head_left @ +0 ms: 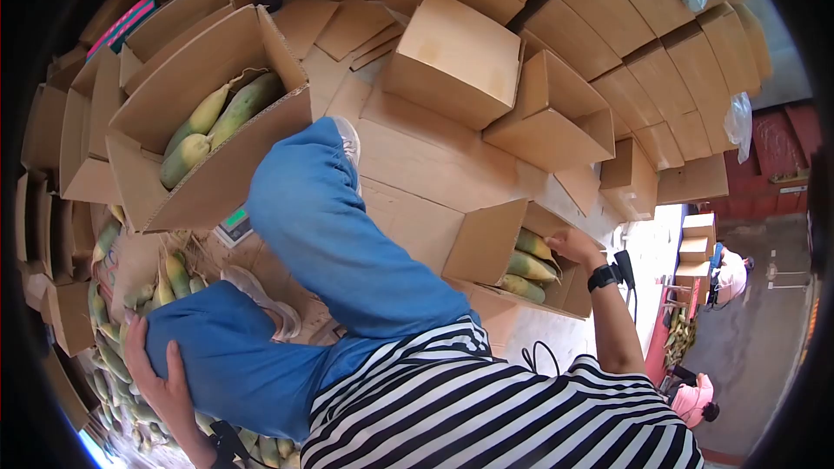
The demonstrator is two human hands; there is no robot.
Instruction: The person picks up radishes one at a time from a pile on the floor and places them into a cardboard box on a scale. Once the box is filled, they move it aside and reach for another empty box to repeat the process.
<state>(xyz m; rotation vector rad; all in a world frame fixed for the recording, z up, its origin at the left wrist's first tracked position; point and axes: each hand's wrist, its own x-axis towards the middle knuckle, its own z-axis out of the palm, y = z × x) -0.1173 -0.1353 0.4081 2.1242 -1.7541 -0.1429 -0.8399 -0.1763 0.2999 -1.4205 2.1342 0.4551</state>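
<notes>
My left hand [158,373] rests on my bent left knee, thumb apart from the other fingers, holding nothing. On the right, my right hand [572,247] reaches over the edge of a small open cardboard box [486,243]. Its fingers are curled at the end of the uppermost green radish [533,244] in that box. More pale green radishes [523,287] lie side by side below it. A larger open cardboard box [248,156] stands at the upper left with several green radishes [248,107] inside. A black band with a device [611,274] sits on my right wrist.
A scale [234,224] with a green display is partly under the large box. Loose radishes [113,356] are heaped at the left. Cardboard boxes [608,9] are stacked at the back, near an open box [556,122]. Two people [731,276] are at the far right.
</notes>
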